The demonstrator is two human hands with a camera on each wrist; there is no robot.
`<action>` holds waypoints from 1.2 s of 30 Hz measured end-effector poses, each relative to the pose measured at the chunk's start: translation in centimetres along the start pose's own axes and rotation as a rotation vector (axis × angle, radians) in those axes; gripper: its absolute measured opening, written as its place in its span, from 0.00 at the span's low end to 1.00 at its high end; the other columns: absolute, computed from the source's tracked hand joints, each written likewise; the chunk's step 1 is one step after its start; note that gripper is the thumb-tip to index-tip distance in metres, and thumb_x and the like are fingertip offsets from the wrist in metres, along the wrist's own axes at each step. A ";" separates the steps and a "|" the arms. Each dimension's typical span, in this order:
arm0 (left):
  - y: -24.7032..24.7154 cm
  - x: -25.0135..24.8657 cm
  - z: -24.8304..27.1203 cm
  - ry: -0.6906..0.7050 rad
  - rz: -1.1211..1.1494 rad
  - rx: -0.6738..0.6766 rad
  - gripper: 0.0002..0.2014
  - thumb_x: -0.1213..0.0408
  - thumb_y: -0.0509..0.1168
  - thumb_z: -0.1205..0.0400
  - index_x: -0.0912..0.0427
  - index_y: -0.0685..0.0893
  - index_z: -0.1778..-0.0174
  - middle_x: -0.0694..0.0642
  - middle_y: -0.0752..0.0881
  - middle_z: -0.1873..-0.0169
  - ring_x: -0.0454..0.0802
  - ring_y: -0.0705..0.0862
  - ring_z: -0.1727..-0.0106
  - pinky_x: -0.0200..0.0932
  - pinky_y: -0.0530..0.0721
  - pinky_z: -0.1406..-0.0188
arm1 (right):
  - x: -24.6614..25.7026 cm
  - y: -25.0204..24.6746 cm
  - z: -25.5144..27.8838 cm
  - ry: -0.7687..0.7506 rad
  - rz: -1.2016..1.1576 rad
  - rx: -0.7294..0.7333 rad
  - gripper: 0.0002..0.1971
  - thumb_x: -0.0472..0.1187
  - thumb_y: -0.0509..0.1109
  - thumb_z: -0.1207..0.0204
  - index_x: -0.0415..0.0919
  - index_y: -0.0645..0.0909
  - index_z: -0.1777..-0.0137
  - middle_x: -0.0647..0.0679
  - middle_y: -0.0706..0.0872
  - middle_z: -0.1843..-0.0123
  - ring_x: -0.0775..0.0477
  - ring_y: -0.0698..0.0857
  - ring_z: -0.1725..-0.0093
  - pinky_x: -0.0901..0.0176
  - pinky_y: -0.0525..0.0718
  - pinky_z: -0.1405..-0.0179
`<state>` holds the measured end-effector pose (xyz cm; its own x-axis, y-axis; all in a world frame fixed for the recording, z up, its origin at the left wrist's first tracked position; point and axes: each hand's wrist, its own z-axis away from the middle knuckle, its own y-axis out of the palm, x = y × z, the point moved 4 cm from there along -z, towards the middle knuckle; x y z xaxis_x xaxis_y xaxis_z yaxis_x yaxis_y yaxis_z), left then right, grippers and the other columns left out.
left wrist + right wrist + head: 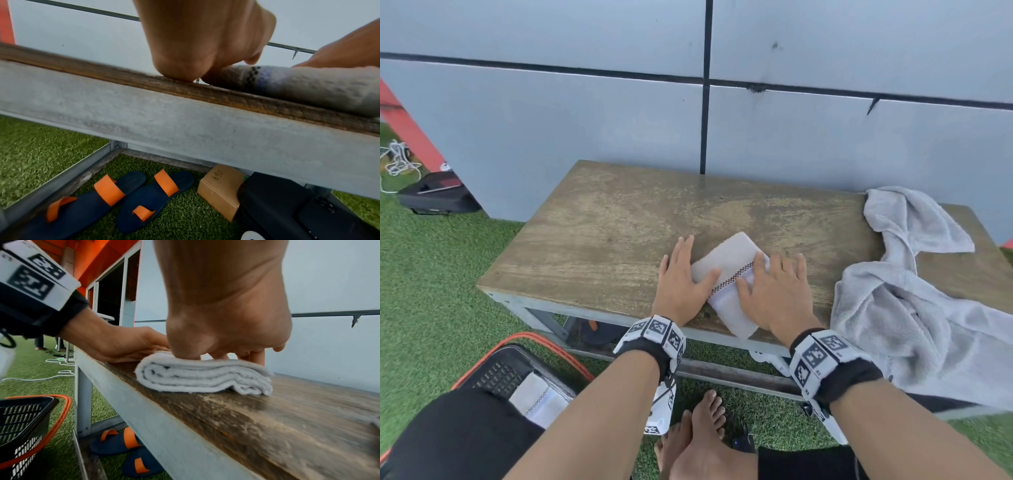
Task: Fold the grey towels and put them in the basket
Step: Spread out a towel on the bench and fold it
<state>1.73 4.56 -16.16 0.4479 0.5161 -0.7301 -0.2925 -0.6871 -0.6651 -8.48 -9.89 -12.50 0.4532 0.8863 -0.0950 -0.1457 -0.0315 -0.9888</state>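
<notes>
A small folded grey towel [726, 263] [203, 376] with a checked stripe lies near the front edge of the wooden table [602, 233]. My left hand [683, 274] [205, 40] lies flat beside the towel's left end, its thumb resting on the cloth. My right hand [777, 284] [226, 313] presses flat on the towel's right half, fingers spread. A loose pile of unfolded grey towels [914, 308] sprawls over the table's right end. The black basket [510, 370] [26, 418] with an orange rim sits on the grass at lower left and holds one folded towel [539, 399].
A grey panel wall [619, 120] stands right behind the table. Under the table lie blue-and-orange sandals [123, 199], a cardboard box [222, 190] and a black case [287, 211]. My bare feet [698, 435] stand on green turf. Cables [397, 161] lie far left.
</notes>
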 end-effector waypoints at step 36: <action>-2.7 -2.3 4.9 -0.258 -0.006 0.104 0.16 0.55 0.76 0.27 0.59 0.78 0.68 0.56 0.77 0.51 0.53 0.73 0.43 0.46 0.78 0.42 | -1.5 1.0 4.6 0.040 -0.494 -0.018 0.16 0.58 0.57 0.17 0.50 0.68 0.36 0.46 0.84 0.39 0.40 0.82 0.38 0.37 0.70 0.29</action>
<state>-2.64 7.71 -13.45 0.2237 0.6425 -0.7329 -0.3819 -0.6340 -0.6724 -13.35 -9.07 -12.82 0.4978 0.7788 0.3817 0.1105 0.3796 -0.9185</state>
